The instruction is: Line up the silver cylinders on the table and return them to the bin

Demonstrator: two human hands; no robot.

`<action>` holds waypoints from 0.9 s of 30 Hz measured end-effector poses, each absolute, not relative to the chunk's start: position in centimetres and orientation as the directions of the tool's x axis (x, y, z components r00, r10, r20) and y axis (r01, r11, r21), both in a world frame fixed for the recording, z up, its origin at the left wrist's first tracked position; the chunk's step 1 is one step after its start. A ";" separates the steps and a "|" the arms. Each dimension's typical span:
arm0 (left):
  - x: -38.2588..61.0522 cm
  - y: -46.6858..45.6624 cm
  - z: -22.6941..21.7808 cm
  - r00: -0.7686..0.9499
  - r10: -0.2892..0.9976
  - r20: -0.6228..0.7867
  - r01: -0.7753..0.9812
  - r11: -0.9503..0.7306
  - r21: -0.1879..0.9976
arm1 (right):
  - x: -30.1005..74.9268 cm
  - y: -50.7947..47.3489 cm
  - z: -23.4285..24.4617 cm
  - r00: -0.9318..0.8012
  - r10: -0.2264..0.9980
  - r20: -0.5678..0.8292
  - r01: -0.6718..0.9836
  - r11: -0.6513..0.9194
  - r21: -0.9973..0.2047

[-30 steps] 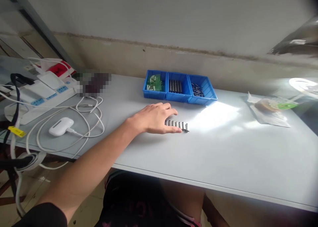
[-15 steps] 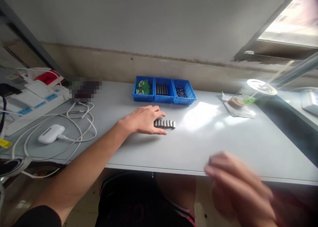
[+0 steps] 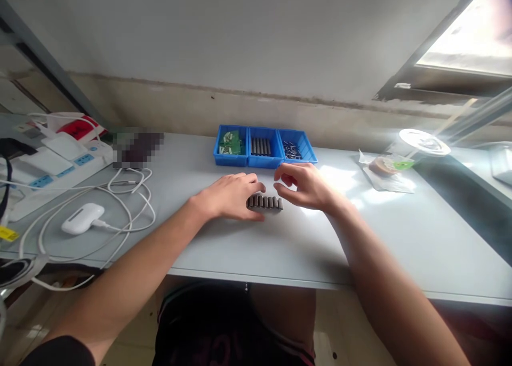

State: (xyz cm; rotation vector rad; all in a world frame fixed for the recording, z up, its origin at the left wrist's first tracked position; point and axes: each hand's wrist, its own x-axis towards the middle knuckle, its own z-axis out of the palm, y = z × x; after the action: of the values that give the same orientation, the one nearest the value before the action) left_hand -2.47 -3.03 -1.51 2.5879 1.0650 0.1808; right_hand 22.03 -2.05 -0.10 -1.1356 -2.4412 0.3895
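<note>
A short row of small grey metal blocks (image 3: pixel 265 202) lies on the pale grey table (image 3: pixel 280 243). My left hand (image 3: pixel 230 195) rests flat on the table with its fingertips against the row's left end. My right hand (image 3: pixel 306 185) hovers just right of the row, fingers loosely curled, its thumb close to the row's right end, holding nothing that I can see. Behind the hands stand three joined blue bins (image 3: pixel 264 146): green parts in the left one, grey blocks in the middle, small dark pieces in the right.
White power strips (image 3: pixel 52 163), looped white cables (image 3: pixel 128 195) and a white charger case (image 3: pixel 82 218) crowd the table's left side. A clear bag with a roll (image 3: pixel 386 168) and a white lamp head (image 3: pixel 424 141) sit at the right. The wall runs right behind the bins.
My right hand has come up from the lower right, where it was blurred, to the right end of the block row. The left hand has stayed at the row's left end.
</note>
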 end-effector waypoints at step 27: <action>0.9 -4.4 -3.6 0.740 0.658 0.136 0.603 -0.739 0.300 | 24.2 -1.8 -0.1 -0.536 0.791 -0.294 0.793 0.352 -0.497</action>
State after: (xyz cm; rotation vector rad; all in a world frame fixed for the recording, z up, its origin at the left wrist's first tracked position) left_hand 0.90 -4.40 -3.60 2.7050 0.9962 0.3426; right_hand 24.15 -1.79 -0.05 -1.5149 -2.5856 0.9524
